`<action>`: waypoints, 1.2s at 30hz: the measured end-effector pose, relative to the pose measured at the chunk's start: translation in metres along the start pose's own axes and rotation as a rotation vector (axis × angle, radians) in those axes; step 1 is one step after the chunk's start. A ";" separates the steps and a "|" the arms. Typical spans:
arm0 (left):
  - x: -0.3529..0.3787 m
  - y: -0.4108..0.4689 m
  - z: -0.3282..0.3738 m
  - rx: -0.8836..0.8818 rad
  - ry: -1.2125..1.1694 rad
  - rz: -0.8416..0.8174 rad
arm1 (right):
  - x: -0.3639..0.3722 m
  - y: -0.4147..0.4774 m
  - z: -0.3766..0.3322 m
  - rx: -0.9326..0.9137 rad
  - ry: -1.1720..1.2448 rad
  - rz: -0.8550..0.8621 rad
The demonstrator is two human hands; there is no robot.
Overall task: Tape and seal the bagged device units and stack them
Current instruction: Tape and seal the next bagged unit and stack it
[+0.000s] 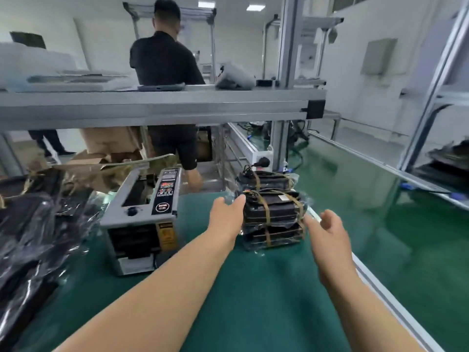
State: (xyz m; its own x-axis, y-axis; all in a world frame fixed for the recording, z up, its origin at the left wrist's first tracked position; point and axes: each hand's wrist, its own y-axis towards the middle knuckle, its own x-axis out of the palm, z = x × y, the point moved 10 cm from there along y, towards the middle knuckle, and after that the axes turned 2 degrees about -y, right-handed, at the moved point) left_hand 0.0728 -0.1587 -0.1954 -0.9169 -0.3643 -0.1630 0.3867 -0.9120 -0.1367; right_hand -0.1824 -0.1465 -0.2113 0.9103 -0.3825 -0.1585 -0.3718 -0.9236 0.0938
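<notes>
The straight fingers of our left hand [228,214] touch the left side of the stack [272,217] of taped bagged units. Our right hand [327,229] hovers loose-fingered just beside its right side, grasping nothing. We should press both sides evenly to square it. The tape dispenser [142,217] stands left of the stack.

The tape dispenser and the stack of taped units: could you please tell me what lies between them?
Head view: the left hand lies between tape dispenser and stack, fingertips at the stack, over bare green mat.
</notes>
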 end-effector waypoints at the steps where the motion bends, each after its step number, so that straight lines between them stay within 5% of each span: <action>1: 0.006 0.008 -0.007 -0.100 -0.051 0.002 | 0.002 0.013 0.005 0.050 -0.011 0.023; 7: 0.034 0.026 -0.023 -0.270 -0.142 -0.127 | 0.054 0.053 0.034 0.315 0.069 -0.215; 9: 0.032 0.031 -0.024 -0.257 -0.165 -0.121 | 0.065 0.056 0.033 0.304 0.070 -0.284; 13: 0.019 0.026 -0.020 -0.174 -0.208 -0.087 | 0.047 0.048 0.011 0.080 -0.212 -0.116; 17: -0.001 -0.016 -0.016 -0.072 -0.395 -0.204 | 0.029 -0.005 -0.023 -0.081 0.315 -0.011; 21: -0.038 -0.080 -0.055 -0.125 -0.511 -0.358 | 0.060 -0.064 -0.026 0.062 0.923 -0.316; 25: -0.098 -0.116 -0.091 -0.130 -0.400 -0.304 | 0.085 -0.117 -0.005 0.213 0.776 -0.434; 30: -0.170 -0.133 -0.076 0.099 -0.122 -0.189 | 0.091 -0.145 -0.022 0.061 0.529 -0.523; 36: -0.191 -0.169 0.013 0.605 0.163 -0.039 | 0.102 -0.186 -0.050 -0.106 0.275 -0.719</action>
State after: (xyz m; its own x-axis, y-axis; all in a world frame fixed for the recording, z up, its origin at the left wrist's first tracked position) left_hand 0.1815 0.0630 -0.1284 -0.8836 -0.3391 -0.3228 0.1854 -0.8866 0.4237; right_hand -0.0113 -0.0126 -0.1962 0.9388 0.3431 0.0323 0.3343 -0.9295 0.1556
